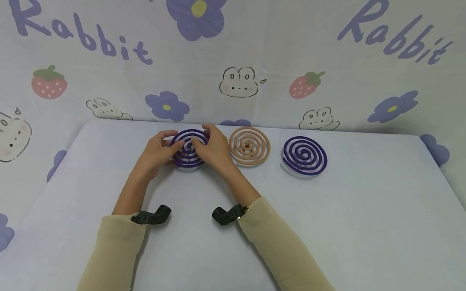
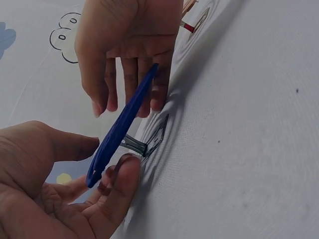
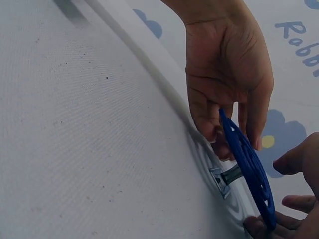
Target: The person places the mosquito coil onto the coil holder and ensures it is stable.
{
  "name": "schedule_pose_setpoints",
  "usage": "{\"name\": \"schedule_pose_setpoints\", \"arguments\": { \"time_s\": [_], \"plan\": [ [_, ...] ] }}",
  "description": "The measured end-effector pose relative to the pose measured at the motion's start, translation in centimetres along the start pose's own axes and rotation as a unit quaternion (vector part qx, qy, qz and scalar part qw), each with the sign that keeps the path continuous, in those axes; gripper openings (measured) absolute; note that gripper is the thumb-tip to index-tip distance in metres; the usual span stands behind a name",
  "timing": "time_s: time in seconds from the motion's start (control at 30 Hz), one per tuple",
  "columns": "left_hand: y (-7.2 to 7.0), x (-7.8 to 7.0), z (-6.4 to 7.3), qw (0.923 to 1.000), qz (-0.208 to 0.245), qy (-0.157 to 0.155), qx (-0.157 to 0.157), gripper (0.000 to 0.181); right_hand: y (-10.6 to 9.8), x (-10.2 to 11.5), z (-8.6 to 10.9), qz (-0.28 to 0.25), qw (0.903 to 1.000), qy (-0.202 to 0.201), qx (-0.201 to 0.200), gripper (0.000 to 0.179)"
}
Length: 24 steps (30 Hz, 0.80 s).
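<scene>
A dark blue-purple mosquito coil (image 1: 189,163) sits on a small metal stand (image 2: 133,144) at the table's back, tilted in both wrist views. At its left edge, my left hand (image 1: 154,151) pinches it, thumb at the upper face and fingers beneath. My right hand (image 1: 216,149) is around the right edge; its fingers reach under the rim, while its thumb is held slightly off the upper face. A tan mosquito coil (image 1: 249,163) stands just right of that hand. Farther right is another dark purple mosquito coil (image 1: 305,172).
A white cloth covers the table (image 1: 364,226), whose back edge runs just behind the coils. Beyond it hangs a printed cloth (image 1: 276,44) with rabbits, strawberries and flowers. Black wrist-worn devices (image 1: 154,216) stick out inward from both sleeves.
</scene>
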<state>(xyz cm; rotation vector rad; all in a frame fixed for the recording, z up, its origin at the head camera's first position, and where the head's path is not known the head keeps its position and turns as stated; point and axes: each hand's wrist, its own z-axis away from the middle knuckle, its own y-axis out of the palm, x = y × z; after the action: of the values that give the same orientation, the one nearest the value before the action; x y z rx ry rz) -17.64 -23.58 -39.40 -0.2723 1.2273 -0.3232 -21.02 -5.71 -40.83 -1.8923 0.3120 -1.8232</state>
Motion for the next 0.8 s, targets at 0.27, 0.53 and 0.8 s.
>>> {"name": "schedule_pose_setpoints", "arguments": {
  "time_s": [0.27, 0.53, 0.8],
  "plan": [
    [-0.4, -0.1, 0.1, 0.9999, -0.005, 0.000, 0.009, 0.068, -0.7, 0.5, 0.1, 0.021, 0.9994, -0.024, 0.009, 0.059],
    [-0.5, -0.3, -0.1, 0.9993, -0.033, -0.006, 0.014, 0.070, -2.7, 0.6, 0.8, 0.034, 0.9965, -0.068, 0.036, 0.055],
    [-0.9, -0.5, 0.3, 0.9983, -0.054, -0.011, 0.016, 0.070, -6.2, 1.1, 4.2, 0.063, 0.9870, -0.135, 0.060, 0.050]
  ]
}}
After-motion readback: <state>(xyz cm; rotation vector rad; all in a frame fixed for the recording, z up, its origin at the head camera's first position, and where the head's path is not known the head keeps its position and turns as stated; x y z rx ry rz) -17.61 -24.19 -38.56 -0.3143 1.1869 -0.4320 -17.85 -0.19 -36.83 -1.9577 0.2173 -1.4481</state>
